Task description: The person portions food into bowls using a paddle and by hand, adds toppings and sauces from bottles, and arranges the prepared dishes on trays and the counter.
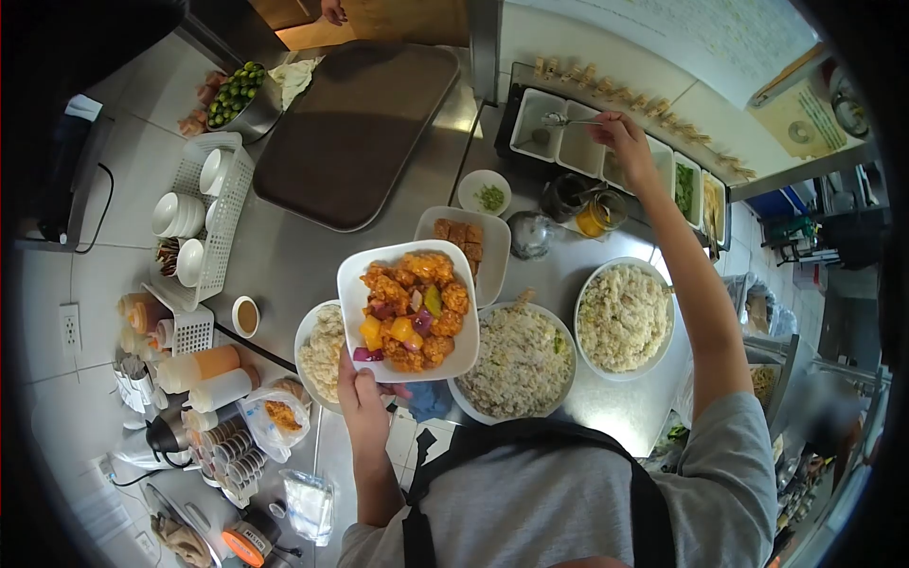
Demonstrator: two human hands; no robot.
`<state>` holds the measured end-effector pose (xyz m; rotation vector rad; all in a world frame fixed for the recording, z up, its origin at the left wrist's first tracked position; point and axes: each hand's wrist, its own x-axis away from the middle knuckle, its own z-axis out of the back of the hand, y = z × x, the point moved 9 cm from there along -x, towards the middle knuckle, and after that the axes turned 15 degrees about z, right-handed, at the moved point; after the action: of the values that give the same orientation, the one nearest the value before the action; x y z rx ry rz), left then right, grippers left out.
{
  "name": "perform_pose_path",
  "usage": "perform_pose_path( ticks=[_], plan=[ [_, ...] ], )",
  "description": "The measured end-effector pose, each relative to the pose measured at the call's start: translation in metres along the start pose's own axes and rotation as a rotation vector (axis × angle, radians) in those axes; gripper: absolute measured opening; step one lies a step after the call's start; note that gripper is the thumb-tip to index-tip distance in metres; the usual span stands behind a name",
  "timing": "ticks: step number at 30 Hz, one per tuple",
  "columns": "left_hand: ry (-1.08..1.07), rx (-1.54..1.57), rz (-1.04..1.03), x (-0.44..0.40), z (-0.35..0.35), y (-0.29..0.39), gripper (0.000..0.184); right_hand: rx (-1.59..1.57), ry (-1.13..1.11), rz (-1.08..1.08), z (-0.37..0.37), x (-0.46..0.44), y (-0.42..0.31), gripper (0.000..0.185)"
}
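My left hand (pixel 365 398) is closed on the near edge of a white square bowl (pixel 349 284), holding it above the counter. Orange-glazed fried pieces (pixel 417 284) fill it, mixed with yellow, green and purple vegetable chunks. My right hand (pixel 627 144) grips a metal spoon (pixel 573 121) by its handle, over the far-left tubs of a condiment rack (pixel 516 156). The spoon's bowl is above the first white tub (pixel 525 109), and whether it carries anything is too small to tell. A small bowl (pixel 464 194) of chopped greens sits just left of the rack.
Plates of rice (pixel 625 317) stand along the near counter. Behind the held bowl is a white dish (pixel 492 275) with browned slices. A dark tray (pixel 350 133), a white basket (pixel 227 204) and squeeze bottles (pixel 199 367) occupy the left. Another person's hand (pixel 333 11) shows at the top.
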<state>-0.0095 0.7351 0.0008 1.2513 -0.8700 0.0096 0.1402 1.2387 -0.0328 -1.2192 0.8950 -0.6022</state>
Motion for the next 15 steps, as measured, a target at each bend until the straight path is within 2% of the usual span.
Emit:
perform_pose_path(
  ticks=[5, 7, 9, 11, 12, 13, 15],
  plan=[
    [0.071, -0.024, -0.041, 0.000, 0.009, 0.009, 0.047, -0.091, 0.061, 0.019, 0.003, 0.014, -0.005, 0.027],
    [0.095, -0.005, -0.073, 0.007, 0.008, 0.017, 0.046, 0.051, 0.005, 0.118, 0.014, 0.018, -0.013, 0.029],
    [-0.030, 0.038, -0.087, -0.003, 0.011, 0.000, 0.045, 0.242, -0.084, 0.219, -0.002, 0.022, -0.033, 0.035],
    [0.106, 0.074, -0.018, 0.009, 0.011, -0.004, 0.044, 0.471, -0.179, 0.250, -0.006, 0.012, -0.018, 0.038],
    [0.061, -0.014, 0.007, 0.011, 0.009, -0.005, 0.049, 0.246, -0.210, 0.306, 0.000, -0.005, 0.016, 0.036],
    [0.037, 0.069, -0.005, 0.022, 0.003, 0.002, 0.053, 0.385, -0.243, 0.267, -0.004, -0.010, 0.017, 0.033],
    [0.038, 0.074, -0.010, 0.034, 0.002, -0.014, 0.055, 0.491, -0.295, 0.329, -0.020, -0.014, 0.016, 0.034]
  ],
)
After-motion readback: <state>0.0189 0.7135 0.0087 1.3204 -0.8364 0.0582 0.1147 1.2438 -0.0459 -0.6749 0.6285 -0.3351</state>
